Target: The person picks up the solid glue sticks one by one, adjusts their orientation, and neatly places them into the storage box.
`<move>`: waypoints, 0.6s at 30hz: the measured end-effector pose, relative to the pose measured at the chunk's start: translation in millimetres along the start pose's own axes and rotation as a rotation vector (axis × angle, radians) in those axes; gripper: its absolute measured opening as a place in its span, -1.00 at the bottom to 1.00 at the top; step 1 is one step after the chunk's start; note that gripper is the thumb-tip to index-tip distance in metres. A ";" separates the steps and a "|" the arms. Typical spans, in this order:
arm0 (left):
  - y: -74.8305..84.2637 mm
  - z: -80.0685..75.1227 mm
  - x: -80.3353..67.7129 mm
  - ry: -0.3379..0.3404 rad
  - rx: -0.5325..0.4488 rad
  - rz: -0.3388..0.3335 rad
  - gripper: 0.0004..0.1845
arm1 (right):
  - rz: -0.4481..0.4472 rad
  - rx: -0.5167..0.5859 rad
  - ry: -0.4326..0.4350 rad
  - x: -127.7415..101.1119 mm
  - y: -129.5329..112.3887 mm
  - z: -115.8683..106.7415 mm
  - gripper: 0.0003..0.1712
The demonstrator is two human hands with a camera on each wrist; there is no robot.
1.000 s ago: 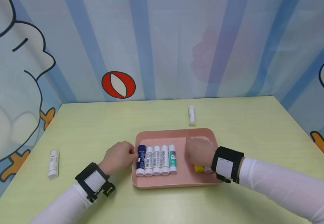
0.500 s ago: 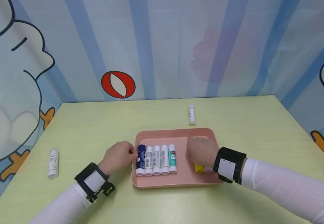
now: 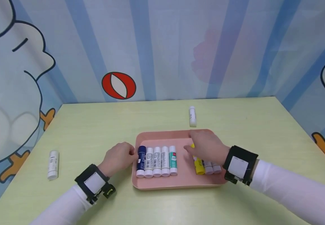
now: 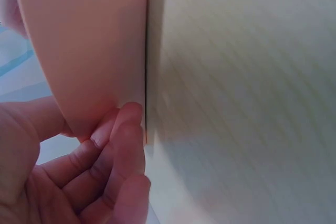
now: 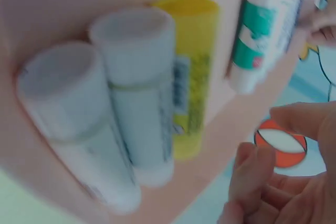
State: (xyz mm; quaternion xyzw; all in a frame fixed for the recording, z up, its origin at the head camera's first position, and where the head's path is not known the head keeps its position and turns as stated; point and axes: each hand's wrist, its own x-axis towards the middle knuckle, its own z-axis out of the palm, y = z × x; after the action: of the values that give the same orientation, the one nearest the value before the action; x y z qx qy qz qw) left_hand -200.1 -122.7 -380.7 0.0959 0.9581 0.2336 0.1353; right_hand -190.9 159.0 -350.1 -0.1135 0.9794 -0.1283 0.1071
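My left hand (image 3: 119,158) pinches the left rim of the pink tray (image 3: 183,180), with the thumb and fingers (image 4: 128,150) on either side of the edge in the left wrist view. My right hand (image 3: 208,146) hovers over the tray's right part, thumb and fingers apart, holding nothing. Below it lie a yellow glue stick (image 5: 195,66) and two white glue sticks (image 5: 139,93), side by side; the hand partly covers them in the head view. On the left, a dark blue glue stick (image 3: 141,161), several white ones (image 3: 157,161) and a green-labelled one (image 3: 173,160) form a row.
One white glue stick (image 3: 192,116) lies on the table behind the tray. Another white glue stick (image 3: 53,164) lies at the far left. A printed backdrop (image 3: 173,50) stands along the table's back edge.
My right hand has opened and shifted right and slightly away, uncovering more of the yellow glue stick and the white ones beside it. The left hand stays on the tray rim.
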 end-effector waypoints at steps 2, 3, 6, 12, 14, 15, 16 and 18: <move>-0.5 0.3 0.2 0.002 -0.005 0.001 -0.78 | 0.004 0.039 0.019 4.1 2.6 -7.0 -0.46; -0.9 0.6 0.5 0.003 -0.005 0.002 -0.77 | 0.005 0.061 0.032 7.1 4.6 -10.8 -0.46; -1.5 0.4 0.5 0.007 -0.005 -0.001 -0.78 | -0.003 0.112 0.095 19.9 12.5 -22.3 -0.52; -1.4 0.9 0.1 0.014 0.004 0.003 -0.75 | 0.011 0.124 0.216 51.8 36.0 -36.2 -0.56; -1.5 1.1 0.2 0.018 0.010 0.007 -0.74 | 0.028 0.134 0.228 61.2 43.3 -39.1 -0.52; -1.6 1.3 0.2 0.019 0.010 0.007 -0.74 | 0.039 0.143 0.229 65.7 46.6 -40.4 -0.50; -1.7 1.4 0.2 0.018 0.010 0.006 -0.74 | 0.050 0.149 0.230 70.0 49.3 -41.7 -0.47; -2.0 1.6 0.4 0.016 0.005 0.003 -0.75 | 0.078 0.154 0.224 77.5 53.8 -43.8 -0.42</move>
State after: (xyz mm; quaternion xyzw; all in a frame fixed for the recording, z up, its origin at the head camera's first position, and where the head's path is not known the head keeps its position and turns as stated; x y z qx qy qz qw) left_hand -200.2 -123.6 -383.1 0.0956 0.9596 0.2321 0.1273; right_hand -285.5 200.2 -337.5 -0.0516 0.9761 -0.2107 0.0104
